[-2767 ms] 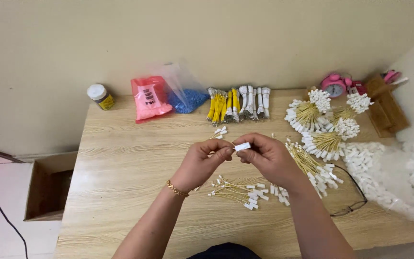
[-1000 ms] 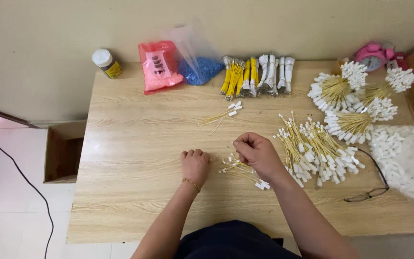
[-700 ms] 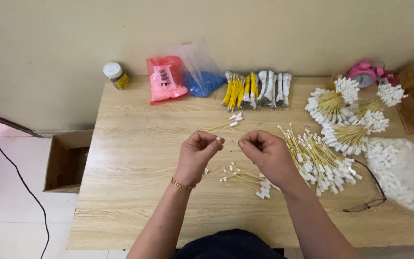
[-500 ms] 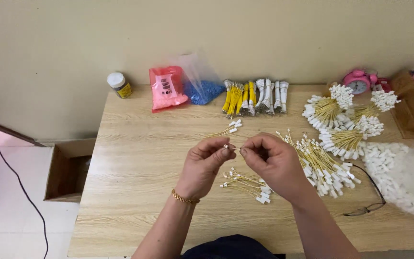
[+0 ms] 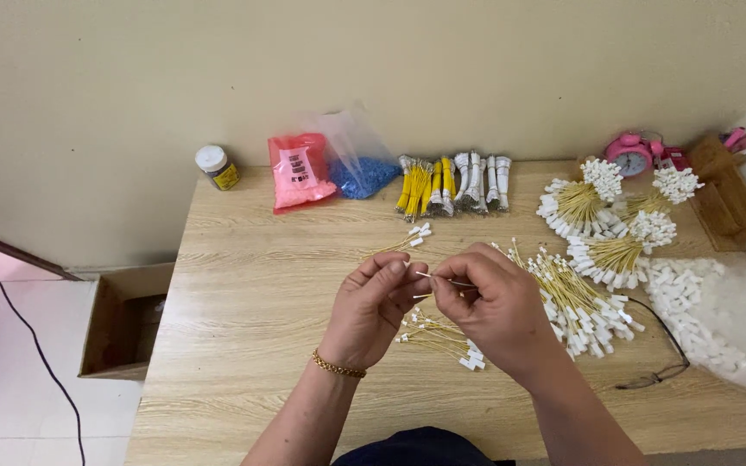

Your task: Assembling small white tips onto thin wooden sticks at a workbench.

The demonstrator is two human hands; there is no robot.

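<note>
- wooden table [image 5: 243,302] – left half bare, plenty of free room from the hands out to the left edge; right half crowded nearly to its edge; far edge sits against the wall
- left hand [image 5: 371,309] and right hand [image 5: 494,309] meet above the table's middle, fingertips almost touching
- thin wire [image 5: 439,280] is pinched between them: left thumb and forefinger closed on one end, right fingers closed on the other – what sits on the tip is too small to tell
- gold bracelet [image 5: 338,366] on the left wrist
- small loose pile of white-tipped yellow wires [image 5: 442,338] lies just under the hands
- another few, maybe three or four, white-tipped wires [image 5: 407,239] lie apart, farther back
- big loose heap of the same wires [image 5: 576,298] just right of the right hand
- three tied bunches [image 5: 619,216] with white heads fanned out, behind the heap
- clear bag of white caps [image 5: 718,315] at the right edge
- back row: one white-lidded jar [image 5: 216,166], one pink bag [image 5: 298,169], one clear bag of blue bits [image 5: 360,168], a row of yellow and white bundles [image 5: 451,183], one pink alarm clock [image 5: 629,154]
- open cardboard box [image 5: 123,321] on the floor left of the table, black cable [image 5: 28,332] beside it
- versus half a second back: hands sit in much the same pinch, and the table layout is unchanged
</note>
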